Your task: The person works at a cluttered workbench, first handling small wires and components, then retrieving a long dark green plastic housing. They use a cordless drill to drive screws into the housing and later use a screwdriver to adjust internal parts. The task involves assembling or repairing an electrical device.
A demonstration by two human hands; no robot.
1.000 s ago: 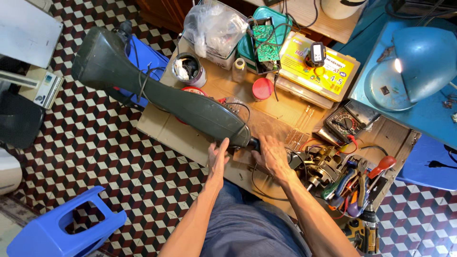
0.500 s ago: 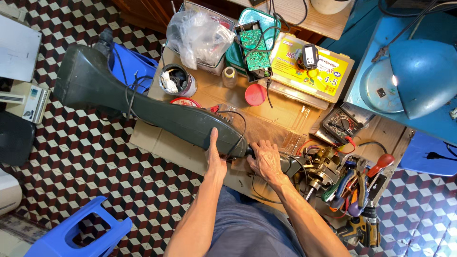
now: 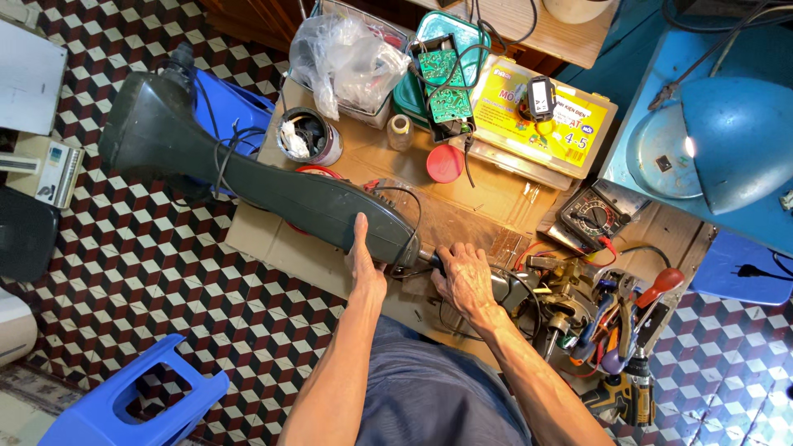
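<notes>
Item 1, long dark plastic housing (image 3: 248, 182): stiff, bulky, likely heavy; my left hand (image 3: 364, 258) wraps its narrow end, right hand (image 3: 465, 281) fingers curled at the shaft.

Left hand (image 3: 363, 263) grips dark housing (image 3: 273, 186); right hand (image 3: 467, 279) perhaps on its cord

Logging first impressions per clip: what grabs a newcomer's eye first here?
A long dark green appliance housing lies slantwise across the cardboard-covered workbench, the left hand gripping its narrow end, the right hand beside it. At right sits a blue desk lamp; below it, a tool heap.
</notes>
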